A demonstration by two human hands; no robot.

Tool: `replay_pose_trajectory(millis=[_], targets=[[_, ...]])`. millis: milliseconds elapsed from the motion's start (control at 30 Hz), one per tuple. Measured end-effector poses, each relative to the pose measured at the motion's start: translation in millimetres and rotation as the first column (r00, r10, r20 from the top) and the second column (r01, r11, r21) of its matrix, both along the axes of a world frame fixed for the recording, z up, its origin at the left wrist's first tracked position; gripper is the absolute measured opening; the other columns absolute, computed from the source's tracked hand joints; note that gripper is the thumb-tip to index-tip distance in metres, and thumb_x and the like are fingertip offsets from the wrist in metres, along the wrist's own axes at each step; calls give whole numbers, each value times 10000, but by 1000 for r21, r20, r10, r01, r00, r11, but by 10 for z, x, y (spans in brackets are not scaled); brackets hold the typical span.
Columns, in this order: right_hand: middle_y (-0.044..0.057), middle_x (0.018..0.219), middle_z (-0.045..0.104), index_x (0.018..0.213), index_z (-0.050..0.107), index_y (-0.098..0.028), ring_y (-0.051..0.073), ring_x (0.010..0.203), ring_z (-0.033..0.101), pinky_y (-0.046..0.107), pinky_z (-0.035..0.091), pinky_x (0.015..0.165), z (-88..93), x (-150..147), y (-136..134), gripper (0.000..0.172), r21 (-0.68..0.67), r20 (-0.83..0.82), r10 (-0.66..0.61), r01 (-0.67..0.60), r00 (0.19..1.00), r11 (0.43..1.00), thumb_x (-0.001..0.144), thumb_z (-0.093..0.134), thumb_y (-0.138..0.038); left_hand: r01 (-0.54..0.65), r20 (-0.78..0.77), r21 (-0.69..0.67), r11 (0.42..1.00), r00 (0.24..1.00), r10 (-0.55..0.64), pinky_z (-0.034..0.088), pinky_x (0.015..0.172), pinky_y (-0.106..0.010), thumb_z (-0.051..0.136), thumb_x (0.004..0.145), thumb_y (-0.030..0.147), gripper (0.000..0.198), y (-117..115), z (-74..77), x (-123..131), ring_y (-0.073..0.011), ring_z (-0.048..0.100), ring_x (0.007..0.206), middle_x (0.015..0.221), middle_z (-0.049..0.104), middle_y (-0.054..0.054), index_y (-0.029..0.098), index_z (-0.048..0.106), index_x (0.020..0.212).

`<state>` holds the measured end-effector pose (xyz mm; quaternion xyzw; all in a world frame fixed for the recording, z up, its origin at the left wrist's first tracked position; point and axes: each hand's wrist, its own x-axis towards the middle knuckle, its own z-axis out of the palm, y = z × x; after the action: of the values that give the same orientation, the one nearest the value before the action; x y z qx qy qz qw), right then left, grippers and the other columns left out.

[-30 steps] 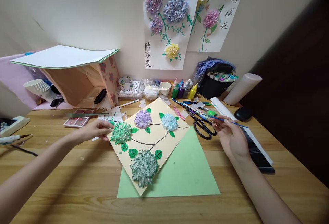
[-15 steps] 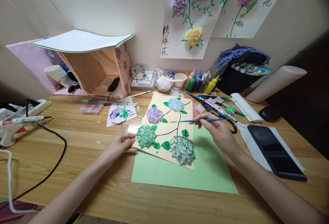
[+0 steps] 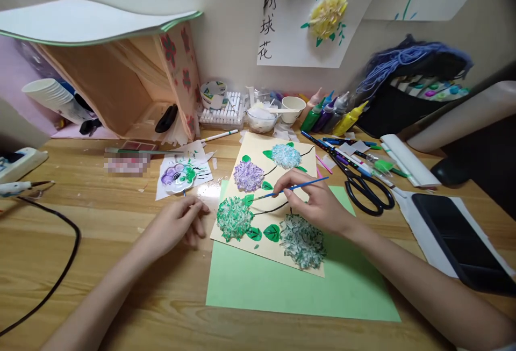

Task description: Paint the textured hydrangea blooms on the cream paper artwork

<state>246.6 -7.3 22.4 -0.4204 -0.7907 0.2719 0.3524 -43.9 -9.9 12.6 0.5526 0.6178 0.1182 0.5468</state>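
Observation:
A thin blue paintbrush [image 3: 308,183] is pinched in my right hand [image 3: 318,200], its bristle tip at the small green leaf [image 3: 249,200] above the green-and-white flower [image 3: 234,219]. That hand hovers over the cream card [image 3: 237,179], which bears raised paper flowers, painted leaves and dark stems. My left hand [image 3: 183,222] rests on the table just left of the card, its fingers loosely bent and holding nothing. Beneath the card lies a light green sheet [image 3: 298,297]. The flower-shaped paint palette [image 3: 177,177] sits on a stained paper beyond my left hand.
Black scissors [image 3: 368,195] and several pens lie right of the card. A phone [image 3: 463,243] is at the right. Paint bottles [image 3: 349,120] and a bowl [image 3: 261,120] stand by the wall. A black cable [image 3: 76,233] curves along the left side.
My left hand has let go of the card's left edge. My right hand has moved left with the paintbrush, over the card to the leaf. The view has tilted downward.

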Motion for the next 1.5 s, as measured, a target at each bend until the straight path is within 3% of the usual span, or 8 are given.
replay_pose_trajectory(millis=[67, 167, 267, 533, 733, 1033, 1500], targets=[[22, 822, 614, 840, 582, -190, 152, 795, 567, 297, 436, 721, -24, -1, 17, 148, -27, -3, 5, -5, 1000, 1000, 862, 446, -136, -40, -94, 161, 986, 994, 56, 373, 390, -211, 389, 861, 578, 428, 3, 13, -40, -100, 484, 359, 520, 589, 33, 181, 548, 855], [25, 843, 609, 856, 583, -191, 154, 806, 567, 306, 436, 734, -56, 10, 41, 147, -74, -15, -1, 0, 1000, 997, 868, 445, -140, -112, -150, 386, 916, 972, 182, 302, 401, -192, 411, 868, 562, 412, 6, -10, -101, -76, 394, 367, 420, 445, 71, 194, 550, 745], [27, 849, 603, 870, 580, -195, 158, 818, 571, 312, 442, 741, -97, 26, 66, 147, -135, -49, 3, -10, 999, 991, 871, 442, -144, -192, -107, 485, 853, 955, 276, 264, 413, -199, 444, 867, 535, 403, -5, -70, -137, -71, 348, 394, 414, 372, 72, 194, 533, 672], [29, 864, 608, 881, 583, -200, 162, 845, 578, 312, 447, 754, -162, 42, 89, 147, -184, -78, 11, -26, 997, 983, 879, 444, -153, -273, -42, 552, 788, 935, 353, 245, 419, -227, 488, 853, 495, 387, -6, -151, -113, -78, 335, 411, 434, 369, 60, 193, 525, 615], [36, 831, 616, 852, 589, -194, 165, 807, 584, 307, 458, 719, -149, 33, 84, 155, -175, -73, 7, -19, 997, 984, 870, 443, -144, -242, -70, 513, 824, 945, 321, 266, 439, -234, 475, 871, 461, 356, -21, -141, -85, -88, 358, 425, 438, 394, 58, 193, 537, 645], [31, 833, 619, 853, 592, -199, 170, 812, 594, 312, 460, 737, -141, 68, 104, 151, -172, -48, -12, 4, 999, 985, 870, 449, -152, -186, -147, 554, 811, 937, 316, 312, 484, -228, 463, 883, 410, 338, -25, -82, -44, -86, 395, 442, 453, 420, 60, 186, 532, 639], [26, 813, 625, 828, 576, -215, 166, 789, 595, 312, 456, 724, -89, 118, 149, 144, -101, 3, -58, 58, 998, 993, 855, 457, -137, -172, -151, 567, 806, 940, 307, 328, 496, -225, 464, 881, 411, 340, -33, -106, -58, -90, 421, 456, 462, 446, 53, 188, 532, 634]])
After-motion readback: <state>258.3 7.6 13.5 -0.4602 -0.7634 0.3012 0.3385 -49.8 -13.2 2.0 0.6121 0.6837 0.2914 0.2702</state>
